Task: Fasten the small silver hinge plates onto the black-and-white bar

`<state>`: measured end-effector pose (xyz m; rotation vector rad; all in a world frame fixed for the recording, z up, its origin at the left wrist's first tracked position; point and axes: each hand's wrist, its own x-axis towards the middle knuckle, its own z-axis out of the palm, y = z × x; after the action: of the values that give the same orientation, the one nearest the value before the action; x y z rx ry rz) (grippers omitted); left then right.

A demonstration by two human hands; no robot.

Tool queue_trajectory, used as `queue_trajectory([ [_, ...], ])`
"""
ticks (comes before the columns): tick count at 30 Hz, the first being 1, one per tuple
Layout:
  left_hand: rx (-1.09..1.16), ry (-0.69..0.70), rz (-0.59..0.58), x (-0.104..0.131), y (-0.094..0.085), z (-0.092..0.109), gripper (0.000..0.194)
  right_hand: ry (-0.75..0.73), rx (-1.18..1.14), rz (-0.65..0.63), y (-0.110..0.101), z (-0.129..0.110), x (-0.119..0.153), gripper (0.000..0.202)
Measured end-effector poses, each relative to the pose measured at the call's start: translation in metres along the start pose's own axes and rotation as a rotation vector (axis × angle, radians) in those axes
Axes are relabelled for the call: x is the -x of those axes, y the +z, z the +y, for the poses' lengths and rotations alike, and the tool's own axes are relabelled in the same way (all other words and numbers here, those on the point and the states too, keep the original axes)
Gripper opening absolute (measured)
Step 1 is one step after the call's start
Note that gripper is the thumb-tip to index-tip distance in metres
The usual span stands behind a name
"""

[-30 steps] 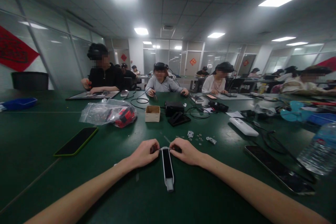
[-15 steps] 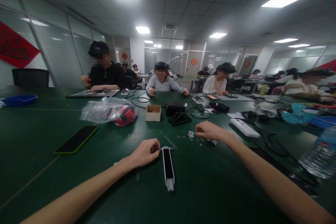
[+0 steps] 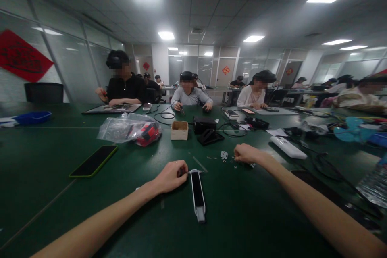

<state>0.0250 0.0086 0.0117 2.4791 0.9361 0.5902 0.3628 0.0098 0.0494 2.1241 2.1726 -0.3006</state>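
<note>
My left hand rests on the green table, with thumb and index finger pinched on a thin metal rod. The rod lies across the far end of a long, narrow device with a black face, white rim and grey near end. My right hand is closed with its fingertips down at the table, among small metal rings; whatever is between those fingers is hidden. Left of it lies a small silvery plate with holes. More small metal pieces show under the right wrist.
A phone in a green case lies left. Farther back are a plastic bag with red items, an open cardboard box and a black stand. Right are a white device, cables and a bottle. Co-workers sit opposite.
My right hand has shifted slightly right and toward me, now covering some of the small rings. My left hand keeps its pinch by the device. The whole view has turned slightly left.
</note>
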Motion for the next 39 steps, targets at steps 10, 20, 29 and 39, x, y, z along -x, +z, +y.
queue_trajectory([
  [10,-0.018,-0.010,-0.006,0.002,-0.003,0.004,0.008,0.010,-0.070,-0.035,0.007,0.002,-0.003,0.011],
  [20,-0.032,-0.005,-0.006,0.004,-0.004,0.004,0.008,-0.122,-0.080,0.085,-0.001,-0.024,0.007,0.015],
  [29,-0.027,-0.018,0.006,0.004,-0.005,0.008,0.010,-0.458,-0.211,0.297,0.006,-0.080,0.025,0.003],
  [39,-0.011,0.026,0.045,0.005,-0.004,0.006,0.016,-0.586,-0.364,0.388,0.024,-0.109,0.032,0.011],
])
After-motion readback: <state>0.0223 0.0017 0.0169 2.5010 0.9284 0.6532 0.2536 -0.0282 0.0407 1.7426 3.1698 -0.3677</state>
